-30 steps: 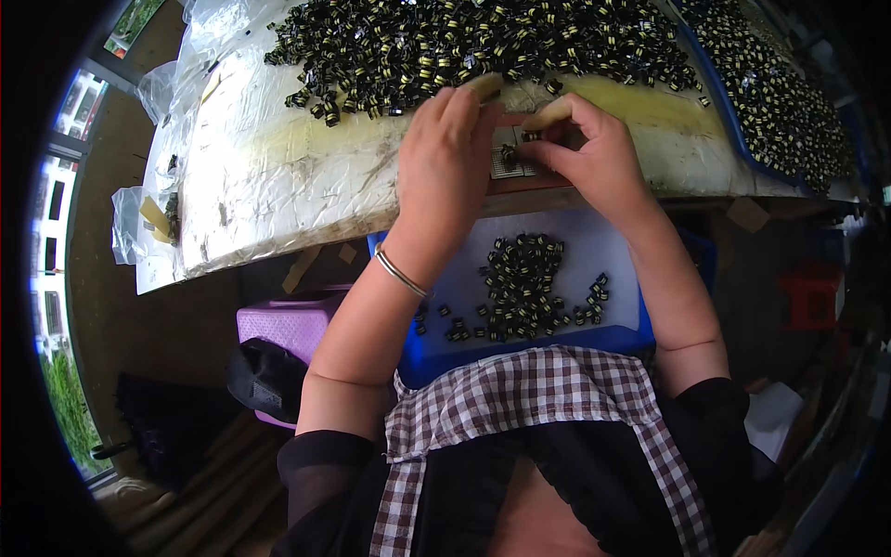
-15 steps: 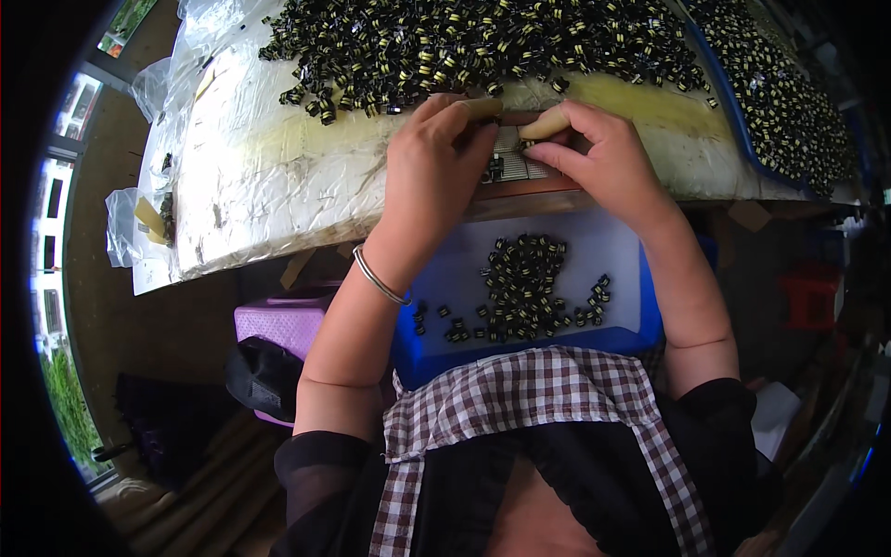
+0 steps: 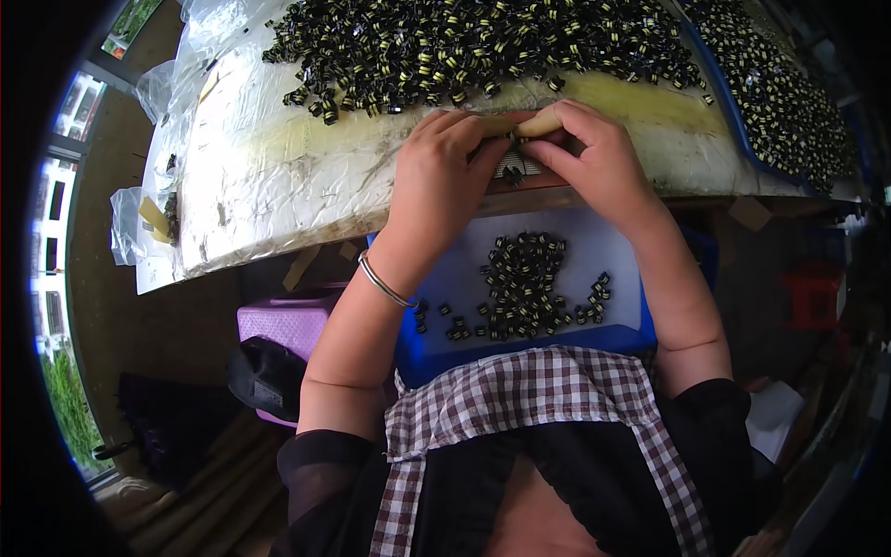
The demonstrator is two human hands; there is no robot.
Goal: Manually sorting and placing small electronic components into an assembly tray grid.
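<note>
My left hand and my right hand meet at the near edge of the table, thumbs and index fingers closed in pinches. Pale tan covers sleeve both index fingers. A small black-and-yellow part, much like a tiny wound coil or transformer, shows between the fingertips, which partly hide it. Just below them lies a small ridged metal plate on a reddish-brown board. Another small dark part rests at the plate's near side.
A large heap of similar parts covers the back of the plastic-covered table. More fill a blue-rimmed tray at the right. Below the table edge, a blue bin holds several loose parts. A purple stool with a black cap stands left.
My left hand has moved right and my right hand slightly left, so the fingertips now meet over the plate. Before, they were apart with more of the plate showing between them.
</note>
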